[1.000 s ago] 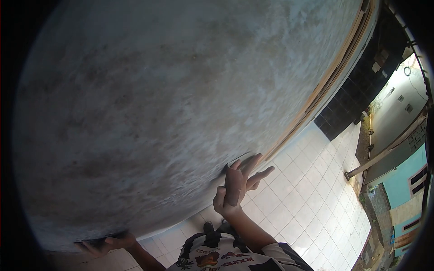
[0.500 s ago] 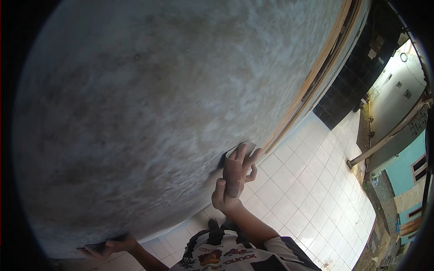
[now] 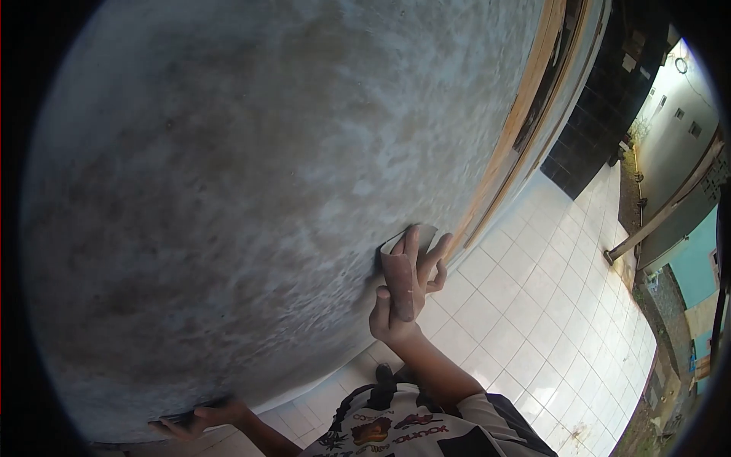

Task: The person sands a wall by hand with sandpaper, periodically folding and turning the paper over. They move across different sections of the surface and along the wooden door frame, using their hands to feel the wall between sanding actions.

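Note:
My right hand [image 3: 415, 274] is at the mottled grey wall [image 3: 251, 175], near its lower right part. It holds a curled, reddish-brown sheet that looks like sandpaper [image 3: 400, 286]; the sheet runs over the palm and up by the fingers, and its paler end lies against the wall. The thumb is apart from the other fingers. Low on the left, my left hand [image 3: 190, 424] rests by the same wall with its fingers stretched out. A dark patch beside it looks like shadow, and I see nothing held there.
A wooden frame [image 3: 525, 114] edges the wall on the right. White floor tiles [image 3: 533, 305] spread beneath, with dark tiles [image 3: 586, 137] beyond. A slanting post [image 3: 647, 232] stands at the floor's far edge, with buildings outside.
The view has shifted a little, so the wall edge and floor sit differently. Both hands appear slightly farther right, and the right one a little higher, still with the sandpaper.

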Action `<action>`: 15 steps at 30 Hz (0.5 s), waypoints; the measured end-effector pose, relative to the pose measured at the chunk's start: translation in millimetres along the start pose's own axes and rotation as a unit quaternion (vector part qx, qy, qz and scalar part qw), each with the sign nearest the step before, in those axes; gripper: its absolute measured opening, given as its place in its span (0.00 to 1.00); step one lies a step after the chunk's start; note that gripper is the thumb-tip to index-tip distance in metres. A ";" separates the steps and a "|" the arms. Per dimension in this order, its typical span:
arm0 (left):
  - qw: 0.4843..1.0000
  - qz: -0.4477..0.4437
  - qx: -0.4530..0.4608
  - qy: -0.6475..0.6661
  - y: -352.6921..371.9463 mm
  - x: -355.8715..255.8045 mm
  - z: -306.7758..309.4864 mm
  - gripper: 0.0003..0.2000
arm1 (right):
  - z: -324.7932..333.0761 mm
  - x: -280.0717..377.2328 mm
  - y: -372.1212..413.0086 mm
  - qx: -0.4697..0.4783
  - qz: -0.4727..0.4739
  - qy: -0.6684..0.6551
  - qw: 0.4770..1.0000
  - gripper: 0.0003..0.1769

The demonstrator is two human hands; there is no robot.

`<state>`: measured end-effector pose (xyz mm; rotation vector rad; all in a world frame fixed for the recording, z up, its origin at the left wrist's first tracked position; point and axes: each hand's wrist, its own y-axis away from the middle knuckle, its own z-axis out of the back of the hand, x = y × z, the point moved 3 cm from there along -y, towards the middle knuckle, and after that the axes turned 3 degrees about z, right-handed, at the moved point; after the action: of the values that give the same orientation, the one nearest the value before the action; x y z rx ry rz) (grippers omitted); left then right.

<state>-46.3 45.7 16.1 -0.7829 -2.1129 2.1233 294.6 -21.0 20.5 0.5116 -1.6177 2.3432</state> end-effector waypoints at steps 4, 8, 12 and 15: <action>1.000 -0.013 -0.008 -0.006 -7.5 -1.1 -4.3 0.33 | -5.1 4.1 22.2 0.002 -0.010 -0.057 0.998 0.23; 1.000 -0.016 -0.008 -0.018 -3.7 -2.8 -0.2 0.33 | -1.9 2.3 7.4 -0.009 0.029 -0.029 0.999 0.24; 1.000 -0.026 -0.014 -0.006 -6.4 1.1 -2.8 0.33 | 3.4 7.8 11.9 0.041 0.010 -0.039 0.998 0.25; 1.000 -0.027 -0.007 -0.006 -3.9 -6.4 -2.2 0.33 | -0.9 3.2 16.4 0.033 0.015 -0.053 0.998 0.25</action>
<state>-41.1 45.6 22.0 -0.7081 -2.1310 2.0947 285.1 -25.9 7.6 0.6413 -1.6068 2.4368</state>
